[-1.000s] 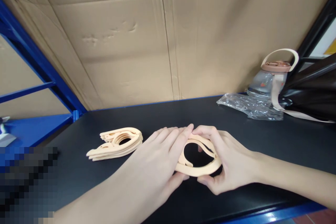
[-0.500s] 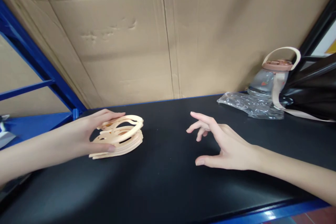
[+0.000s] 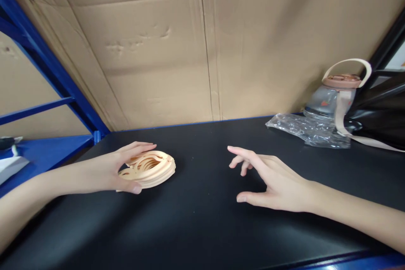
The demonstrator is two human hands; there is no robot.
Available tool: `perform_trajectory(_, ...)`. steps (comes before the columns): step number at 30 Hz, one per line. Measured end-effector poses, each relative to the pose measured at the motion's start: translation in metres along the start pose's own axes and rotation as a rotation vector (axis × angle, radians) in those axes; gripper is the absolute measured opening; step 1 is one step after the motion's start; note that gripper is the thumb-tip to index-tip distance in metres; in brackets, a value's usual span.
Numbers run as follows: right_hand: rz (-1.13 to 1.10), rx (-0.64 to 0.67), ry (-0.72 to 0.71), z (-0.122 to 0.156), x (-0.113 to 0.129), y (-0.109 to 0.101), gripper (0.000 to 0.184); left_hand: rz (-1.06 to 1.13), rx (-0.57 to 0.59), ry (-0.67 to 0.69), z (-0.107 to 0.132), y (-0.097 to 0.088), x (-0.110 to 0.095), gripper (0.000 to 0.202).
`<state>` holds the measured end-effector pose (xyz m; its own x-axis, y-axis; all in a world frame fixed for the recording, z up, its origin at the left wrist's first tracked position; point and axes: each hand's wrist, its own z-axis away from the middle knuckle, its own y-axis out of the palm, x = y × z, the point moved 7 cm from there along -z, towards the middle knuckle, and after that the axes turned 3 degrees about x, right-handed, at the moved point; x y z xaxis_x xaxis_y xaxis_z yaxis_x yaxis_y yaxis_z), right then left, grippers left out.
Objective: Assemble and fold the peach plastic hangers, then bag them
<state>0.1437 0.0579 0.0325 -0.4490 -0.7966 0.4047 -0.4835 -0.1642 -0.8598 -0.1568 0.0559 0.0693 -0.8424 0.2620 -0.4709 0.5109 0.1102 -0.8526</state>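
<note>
On the left of the black table lies a low stack of cream ring-shaped pieces [image 3: 161, 173] with curved cut-outs. My left hand [image 3: 126, 168] is closed around the stack's left side, thumb along the front edge and fingers over the back. Part of the stack is hidden behind that hand, so I cannot tell how many pieces it grips. Over the table to the right hovers my right hand [image 3: 272, 181], its thumb and fingers apart and nothing between them.
Crumpled clear plastic wrap [image 3: 310, 130] lies at the back right, beside a clear bottle [image 3: 329, 99] with a pink lid, handle and strap. A cardboard wall [image 3: 158, 59] rises behind the black table [image 3: 196, 228]. A blue metal frame [image 3: 85, 109] stands at the left.
The upper piece, tilted up from the stack before, now lies down on the others. My left hand has come lower with it. My right hand keeps nearly the same open pose.
</note>
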Motion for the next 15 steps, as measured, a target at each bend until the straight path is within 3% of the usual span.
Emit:
perform_trajectory(5,0.006,0.013,0.003,0.001,-0.001,0.001,0.078,0.066,-0.034,-0.012,-0.003,0.010,-0.005,0.062)
perform_trajectory(9,0.002,0.007,0.000,0.001,-0.001,0.002,0.073,0.132,-0.057,-0.024,-0.007,0.007,-0.011,0.046)
perform_trajectory(11,-0.001,0.007,-0.010,0.001,0.000,0.003,0.072,0.136,0.008,-0.022,-0.011,0.004,-0.018,0.040)
perform_trajectory(14,0.005,0.014,-0.009,0.001,0.000,0.004,0.069,0.108,0.212,-0.081,-0.014,0.011,-0.028,0.041)
perform_trajectory(15,0.008,0.018,-0.006,0.000,0.000,0.005,0.069,0.145,0.194,-0.110,-0.014,0.010,-0.029,0.040)
